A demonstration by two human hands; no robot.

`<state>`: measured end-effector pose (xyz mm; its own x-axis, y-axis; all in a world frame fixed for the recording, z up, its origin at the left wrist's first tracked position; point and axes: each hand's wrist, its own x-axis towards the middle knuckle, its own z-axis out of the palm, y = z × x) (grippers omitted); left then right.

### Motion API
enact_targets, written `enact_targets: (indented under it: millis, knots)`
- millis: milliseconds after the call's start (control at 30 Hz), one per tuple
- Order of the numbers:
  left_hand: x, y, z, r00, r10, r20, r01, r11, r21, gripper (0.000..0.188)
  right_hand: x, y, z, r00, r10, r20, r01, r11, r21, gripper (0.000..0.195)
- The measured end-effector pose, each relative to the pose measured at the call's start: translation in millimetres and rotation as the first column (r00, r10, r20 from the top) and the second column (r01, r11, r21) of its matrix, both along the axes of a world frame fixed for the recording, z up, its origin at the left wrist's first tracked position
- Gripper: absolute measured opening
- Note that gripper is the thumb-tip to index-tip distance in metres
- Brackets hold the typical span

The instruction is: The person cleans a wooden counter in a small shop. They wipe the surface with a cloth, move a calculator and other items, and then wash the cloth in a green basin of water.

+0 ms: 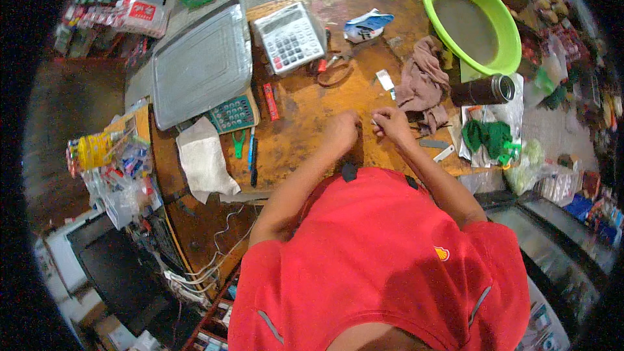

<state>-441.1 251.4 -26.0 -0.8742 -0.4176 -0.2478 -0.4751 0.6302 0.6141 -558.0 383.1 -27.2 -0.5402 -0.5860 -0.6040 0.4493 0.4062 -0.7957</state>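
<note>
My left hand (343,129) is curled over the wooden table near its front edge, and its fingertips are turned away, so what it may hold is hidden. A short gap separates it from my right hand (391,123), whose thumb and fingers pinch a small whitish thing (374,121), too small to make out. Just beyond the right hand lies a small white packet (384,80). A crumpled brown cloth (425,80) is beside that hand, on its right. A red stick-shaped packet (270,102) lies to the left of my left hand.
On the table (302,156) are a white calculator (291,39), a metal tray (202,66) overlapping a green calculator (234,113), a white cloth (204,158), pens (252,156) and a blue-white pouch (366,26). Rightward stand a green basin (507,44) of murky water and a dark jar (475,92).
</note>
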Motion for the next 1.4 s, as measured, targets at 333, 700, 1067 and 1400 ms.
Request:
enact_targets:
  millis: [333, 700, 1067, 1400]
  knots:
    - [50.3, 18.5, 6.2, 0.977, 0.179, -0.116, -0.164, 0.978, 0.130, 0.018, 27.5, -8.5, 44.4, 0.993, 0.116, 0.025, -0.113, 0.989, -0.097, 0.027]
    - [261.1, -201.9, 83.9, 0.653, 0.693, -0.305, -0.754, 0.556, -0.351, 0.019, 74.5, -21.9, 46.1, 0.985, 0.158, 0.063, -0.152, 0.984, -0.093, 0.020]
    - [286.1, -293.6, 59.6, 0.753, 0.642, -0.146, -0.602, 0.583, -0.546, 0.035, 115.4, -38.9, 74.1, 0.964, 0.258, 0.069, -0.253, 0.965, -0.070, 0.014]
    - [292.1, -293.2, 50.3, 0.831, 0.493, -0.257, -0.544, 0.629, -0.555, 0.011, 132.4, -49.7, 77.6, 0.956, 0.290, 0.034, -0.291, 0.957, 0.008, 0.013]
